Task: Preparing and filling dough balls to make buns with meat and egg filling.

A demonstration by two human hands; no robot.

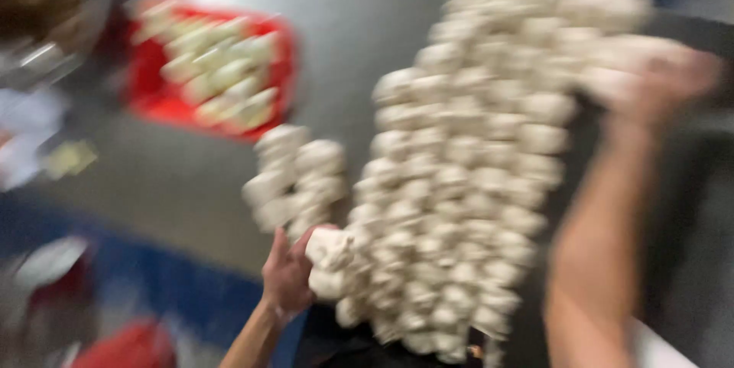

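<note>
Head view blurring: left hand (289, 276) gripping lower edge of white lump mass (459, 177); right hand (657, 85) clutching its upper right end, grip unclear. Mass lying diagonally across grey table (191, 184), crowding centre. Small lump cluster (294, 177) sitting just left of mass. Open table showing between cluster and red tray (145, 100), far left, holding pale pieces (218, 70).

Through the blur I see a big heap of pale, matt, doughy-looking lumps (466, 161), soft and slightly floury on the surface, lying on a smooth grey tabletop (359, 24) with a dull metallic sheen. At far left a glossy red plastic tray (153, 100) holds more pale lumps. My bare left hand (287, 276) touches one lump; my right hand (661, 81) grips the heap's far edge.
</note>
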